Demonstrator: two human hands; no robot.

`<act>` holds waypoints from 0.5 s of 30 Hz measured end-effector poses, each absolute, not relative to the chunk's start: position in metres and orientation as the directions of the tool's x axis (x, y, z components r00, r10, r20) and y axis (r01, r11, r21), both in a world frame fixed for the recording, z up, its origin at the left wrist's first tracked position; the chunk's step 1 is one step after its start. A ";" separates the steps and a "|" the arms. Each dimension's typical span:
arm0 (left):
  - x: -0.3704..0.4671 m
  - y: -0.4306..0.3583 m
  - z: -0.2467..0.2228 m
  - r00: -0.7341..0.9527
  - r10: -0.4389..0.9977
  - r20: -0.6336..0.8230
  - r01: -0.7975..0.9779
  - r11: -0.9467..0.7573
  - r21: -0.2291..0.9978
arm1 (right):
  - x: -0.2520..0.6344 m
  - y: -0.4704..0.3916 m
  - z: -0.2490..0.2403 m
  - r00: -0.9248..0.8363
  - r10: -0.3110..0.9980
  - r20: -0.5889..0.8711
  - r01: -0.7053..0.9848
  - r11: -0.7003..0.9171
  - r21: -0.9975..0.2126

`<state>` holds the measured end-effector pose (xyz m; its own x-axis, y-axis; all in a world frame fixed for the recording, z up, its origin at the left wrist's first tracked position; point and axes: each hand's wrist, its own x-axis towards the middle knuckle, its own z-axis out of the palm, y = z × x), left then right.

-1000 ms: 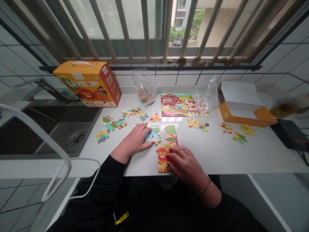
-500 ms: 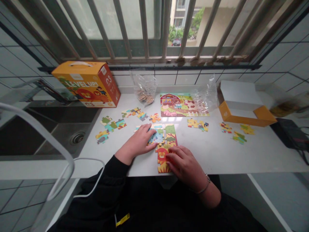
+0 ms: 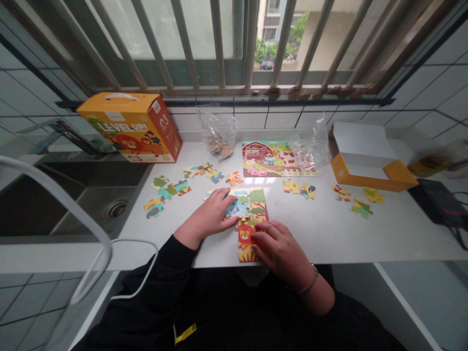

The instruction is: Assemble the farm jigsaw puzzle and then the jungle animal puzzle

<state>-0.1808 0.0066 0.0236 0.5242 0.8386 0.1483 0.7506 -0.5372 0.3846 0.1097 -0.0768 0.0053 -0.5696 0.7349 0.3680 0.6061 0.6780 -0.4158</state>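
Observation:
My left hand (image 3: 209, 215) lies flat, fingers stretched out, over the left part of a partly joined jigsaw puzzle and hides some of it. Beside its fingertips shows a blue animal section (image 3: 237, 209). A green strip with a tree (image 3: 258, 197) stands to the right of that, with a narrow gap between. Nearer me, a lion section (image 3: 244, 235) reaches almost to the counter's front edge. My right hand (image 3: 281, 247) has its fingers bent and closed at the right edge of the lion section, covering part of it. The exact grip is partly hidden.
Loose jigsaw pieces lie left (image 3: 168, 191) and right (image 3: 300, 188) on the white counter (image 3: 329, 234). Behind are a farm picture board (image 3: 268, 163), plastic bags (image 3: 219, 139), an orange carton (image 3: 146, 129) and an opened box (image 3: 369, 173). A sink (image 3: 91, 195) is at left.
Both hands stay in nearly the same place on the puzzle. The whole view has shifted very slightly; no piece has clearly moved.

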 end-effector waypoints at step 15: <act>-0.179 0.012 0.019 0.534 0.832 0.149 0.739 -0.545 0.396 | 0.112 -0.078 0.006 -0.571 0.736 0.364 0.600 0.676 -0.427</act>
<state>-0.1786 0.0115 0.0188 0.5341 0.8322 0.1487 0.7390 -0.5450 0.3961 0.1116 -0.0777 0.0060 -0.5707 0.7363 0.3636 0.6003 0.6762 -0.4271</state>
